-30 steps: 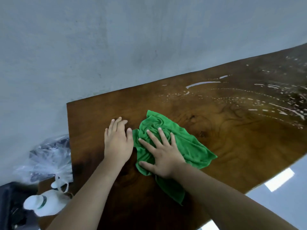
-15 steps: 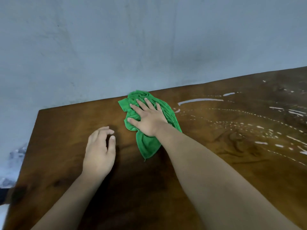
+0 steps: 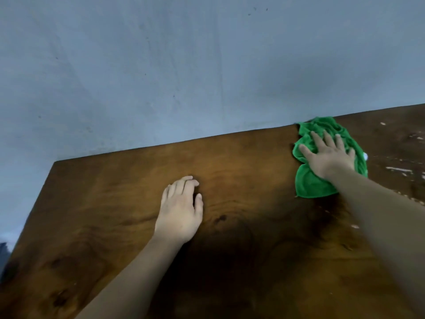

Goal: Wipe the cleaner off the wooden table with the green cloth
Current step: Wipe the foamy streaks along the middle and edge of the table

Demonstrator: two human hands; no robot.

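View: head, looking forward and down; 12 o'clock taken as away from the person, toward the wall [image 3: 184, 65].
Table [image 3: 115, 203]: dark wood, far edge against the wall, rising toward 3 o'clock across the picture.
Cloth [image 3: 310, 183]: bunched green heap at the far edge of the table, on the right part, top touching the wall line.
Cloth axis: long way roughly 12 to 6 o'clock, tail hanging toward 6.
Right hand [image 3: 328, 157]: splayed flat on the cloth, palm down, pressing rather than pinching; arm stretched out to about 1 o'clock.
Left hand [image 3: 179, 212]: flat on bare wood, loosely drawn together and slightly bent, holding nothing; at about 8 o'clock from the cloth, well apart.
Cleaner [image 3: 399, 169]: white streaks and flecks at 3 o'clock of the cloth, the closest just beside its edge, more toward 4 and 5 o'clock along the right arm.
Nearer hand: right, already on the cloth; left serving as a brace only, by the look of it.
Key relation: cleaner lying to 3 o'clock, crosswise to the cloth's long axis, so probably a broadside sweep toward 3.
Progress: wood from 6 to 9 o'clock showing no white; right side not yet wiped.
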